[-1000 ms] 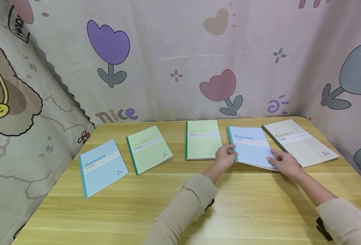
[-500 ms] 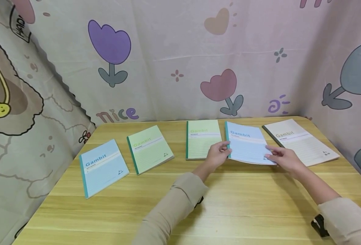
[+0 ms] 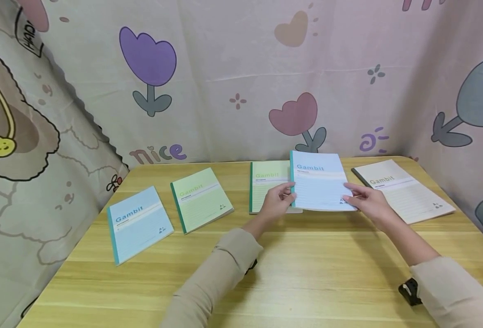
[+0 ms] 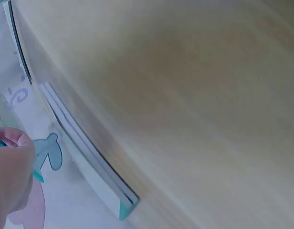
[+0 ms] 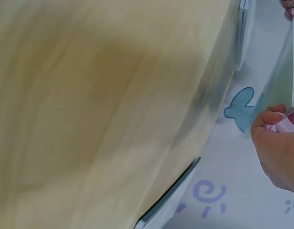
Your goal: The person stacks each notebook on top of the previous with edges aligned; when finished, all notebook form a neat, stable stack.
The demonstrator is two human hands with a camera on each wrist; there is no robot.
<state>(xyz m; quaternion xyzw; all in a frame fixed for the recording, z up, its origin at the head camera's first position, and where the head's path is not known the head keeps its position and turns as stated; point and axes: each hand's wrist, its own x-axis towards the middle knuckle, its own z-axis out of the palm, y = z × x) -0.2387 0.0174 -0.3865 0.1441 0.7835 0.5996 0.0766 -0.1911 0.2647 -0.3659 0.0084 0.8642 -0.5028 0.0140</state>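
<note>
Both hands hold a blue Gambit notebook (image 3: 318,182) with a teal spine, raised above the table and tilted toward me. My left hand (image 3: 277,200) pinches its spine edge near the lower corner. On the opposite edge, my right hand (image 3: 370,202) pinches the lower right corner, thumb on the cover. The raised notebook overlaps the right part of a green notebook (image 3: 266,191) lying behind it. In the right wrist view, the right hand (image 5: 280,148) grips the notebook's corner. The left wrist view catches the left hand (image 4: 13,167) at its left edge.
A white notebook (image 3: 405,191) with a black spine lies at the right of the wooden table (image 3: 299,269). Leftward lie another green notebook (image 3: 202,200) and another blue notebook (image 3: 140,225), both turned at an angle. A printed curtain (image 3: 208,91) hangs behind the table's back edge.
Both hands have lifted the blue notebook off the table and moved it up and to the left, so it now covers part of the green one. The other notebooks stay put.
</note>
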